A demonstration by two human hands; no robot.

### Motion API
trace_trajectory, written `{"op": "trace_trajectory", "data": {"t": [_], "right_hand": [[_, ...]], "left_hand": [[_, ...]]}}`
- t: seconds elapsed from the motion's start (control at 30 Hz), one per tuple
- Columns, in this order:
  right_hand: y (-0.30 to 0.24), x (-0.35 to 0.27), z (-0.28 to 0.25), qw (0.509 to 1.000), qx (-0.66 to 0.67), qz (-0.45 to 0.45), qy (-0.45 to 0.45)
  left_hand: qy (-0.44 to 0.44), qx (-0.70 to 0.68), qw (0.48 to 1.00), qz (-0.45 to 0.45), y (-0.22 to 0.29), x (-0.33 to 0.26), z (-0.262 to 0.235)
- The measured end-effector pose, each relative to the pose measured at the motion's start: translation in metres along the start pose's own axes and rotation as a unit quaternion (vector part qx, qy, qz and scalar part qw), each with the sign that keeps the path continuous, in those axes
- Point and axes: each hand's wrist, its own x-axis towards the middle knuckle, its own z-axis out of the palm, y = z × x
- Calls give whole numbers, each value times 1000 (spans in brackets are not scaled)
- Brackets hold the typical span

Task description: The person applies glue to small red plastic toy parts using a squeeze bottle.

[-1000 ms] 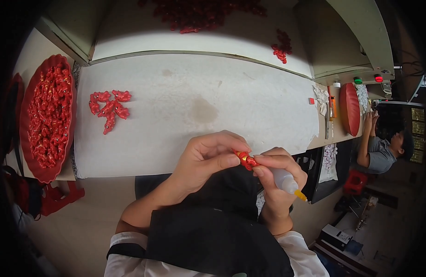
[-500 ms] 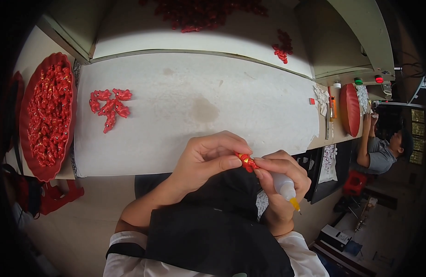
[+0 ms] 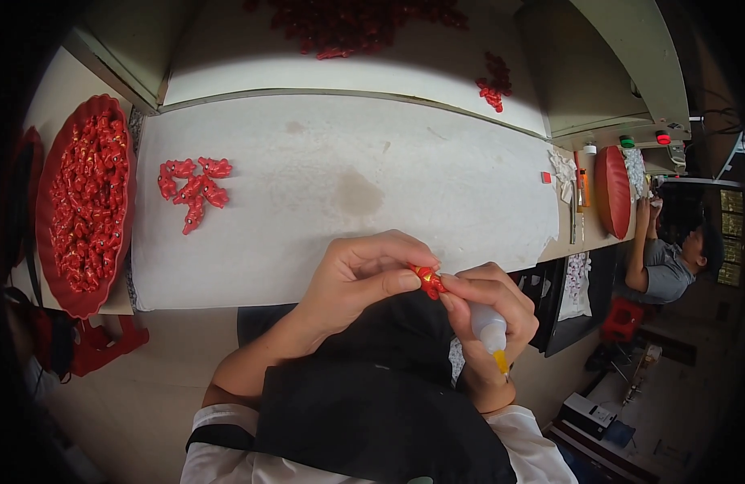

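The red-and-gold figure [image 3: 430,281] is between the two hands, above the apron [image 3: 356,403] and just short of the near edge of the sheet [image 3: 461,177] spread on the tabletop [image 3: 594,224]. The left hand [image 3: 358,270] has its thumb and fingers closed in a pinch on one end. The right hand [image 3: 506,302] has its thumb and forefinger closed on the other end, while its palm and remaining fingers wrap a bottle [image 3: 487,321]; the yellow nozzle [image 3: 502,360] points down toward the right wrist, away from the figure.

The main risk, I judge, is a slip: the figure is small and glossy, and a fall here could miss the tabletop and land in the lap. The right hand's double hold is another weak point, since a harder pinch could also squeeze the bottle and drip onto the wrist or apron. If any coating is wet, the fingers could smear it; I cannot tell whether it is.

Counted: one figure in hand, one bottle, six or so loose figures [image 3: 193,194] touching one another on the sheet, one scalloped tray [image 3: 88,305] of figures too crowded to count, one large dark heap [image 3: 332,40] and one small cluster [image 3: 492,87] beyond the sheet, and one co-worker [image 3: 667,270] at far right
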Motion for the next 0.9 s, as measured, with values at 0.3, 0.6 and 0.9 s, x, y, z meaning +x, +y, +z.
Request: {"op": "trace_trajectory", "data": {"t": [0.3, 0.6, 0.9], "right_hand": [[1, 0, 2, 1000, 1, 0, 0], [-4, 5, -4, 1000, -3, -15, 9], [-5, -3, -1, 999, -13, -44, 24]], "left_hand": [[-9, 12, 1000, -4, 2, 0, -3], [-14, 12, 1000, -2, 3, 3, 1], [0, 3, 1000, 14, -1, -6, 1]]}}
